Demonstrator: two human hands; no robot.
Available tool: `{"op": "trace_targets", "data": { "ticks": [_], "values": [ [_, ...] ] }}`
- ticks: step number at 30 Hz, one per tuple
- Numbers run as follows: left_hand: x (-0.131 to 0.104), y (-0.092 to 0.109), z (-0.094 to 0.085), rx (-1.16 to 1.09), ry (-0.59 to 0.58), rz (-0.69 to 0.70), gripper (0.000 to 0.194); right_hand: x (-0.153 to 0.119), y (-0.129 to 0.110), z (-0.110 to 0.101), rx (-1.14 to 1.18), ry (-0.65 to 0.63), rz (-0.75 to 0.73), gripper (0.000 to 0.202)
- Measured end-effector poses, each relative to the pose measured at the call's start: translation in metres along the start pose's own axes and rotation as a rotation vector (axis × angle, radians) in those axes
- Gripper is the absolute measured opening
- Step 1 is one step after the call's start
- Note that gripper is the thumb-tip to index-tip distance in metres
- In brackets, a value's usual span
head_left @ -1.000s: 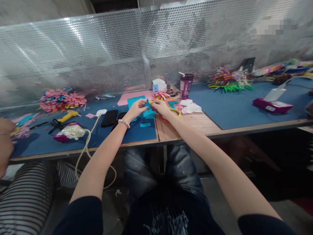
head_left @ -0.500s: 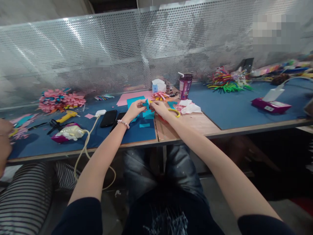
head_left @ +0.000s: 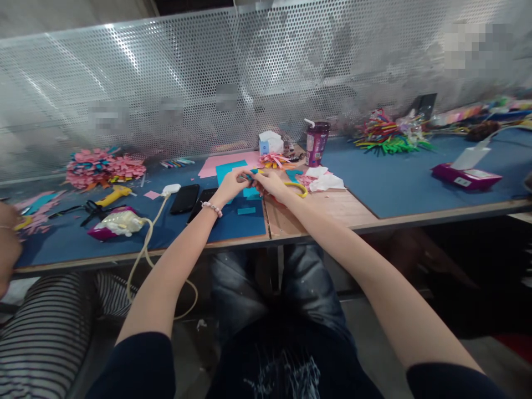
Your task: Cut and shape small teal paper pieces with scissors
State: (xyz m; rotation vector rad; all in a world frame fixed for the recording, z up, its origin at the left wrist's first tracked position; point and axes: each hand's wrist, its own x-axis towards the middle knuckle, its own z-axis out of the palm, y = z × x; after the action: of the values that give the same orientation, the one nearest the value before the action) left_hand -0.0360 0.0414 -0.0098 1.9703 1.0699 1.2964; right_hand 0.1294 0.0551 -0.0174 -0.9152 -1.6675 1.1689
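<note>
My left hand (head_left: 233, 185) and my right hand (head_left: 271, 184) meet above the table, fingers closed on a small piece of blue paper (head_left: 251, 174). Only a little of that piece shows between the fingertips. Below them lie more blue paper pieces (head_left: 246, 211), and a larger blue sheet (head_left: 226, 168) sits behind my left hand. A yellow loop (head_left: 300, 189), apparently a scissors handle, shows beyond my right wrist.
Two dark phones (head_left: 185, 199) lie left of my hands, near a white charger plug (head_left: 170, 189) and a yellow glue gun (head_left: 114, 195). A purple cup (head_left: 317, 145), tissues (head_left: 326, 179) and a tissue box (head_left: 270, 144) stand behind. Another person's arm (head_left: 7, 244) rests at far left.
My fingertips have drawn closer together. The blue paper, which stood up between them before, is now mostly covered by my fingers.
</note>
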Motion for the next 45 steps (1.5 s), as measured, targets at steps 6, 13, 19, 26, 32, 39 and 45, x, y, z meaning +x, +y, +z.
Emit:
{"op": "trace_targets", "data": {
  "ticks": [6,13,19,26,32,39,45],
  "values": [
    [0.002,-0.001,-0.001,-0.123,0.017,-0.013,0.025,0.001,-0.001,0.0,-0.019,0.031,-0.027,0.024],
    [0.0,-0.001,-0.003,-0.241,0.021,-0.074,0.046,0.001,0.0,-0.001,-0.067,0.045,-0.083,0.019],
    [-0.001,0.001,-0.004,-0.314,-0.007,-0.155,0.05,0.003,0.002,-0.001,-0.117,0.039,-0.133,0.019],
    [0.001,0.001,-0.005,-0.358,-0.028,-0.211,0.038,0.005,0.006,-0.002,-0.18,0.03,-0.193,0.021],
    [-0.001,0.0,-0.005,-0.337,-0.039,-0.21,0.032,0.008,0.014,-0.002,-0.231,0.029,-0.245,0.02],
    [-0.001,-0.001,-0.008,-0.303,-0.029,-0.175,0.038,0.016,0.02,0.0,-0.25,0.089,-0.321,0.011],
    [-0.001,-0.001,-0.006,-0.306,-0.053,-0.182,0.043,0.018,0.018,0.0,-0.254,0.115,-0.391,0.014]
  ]
}}
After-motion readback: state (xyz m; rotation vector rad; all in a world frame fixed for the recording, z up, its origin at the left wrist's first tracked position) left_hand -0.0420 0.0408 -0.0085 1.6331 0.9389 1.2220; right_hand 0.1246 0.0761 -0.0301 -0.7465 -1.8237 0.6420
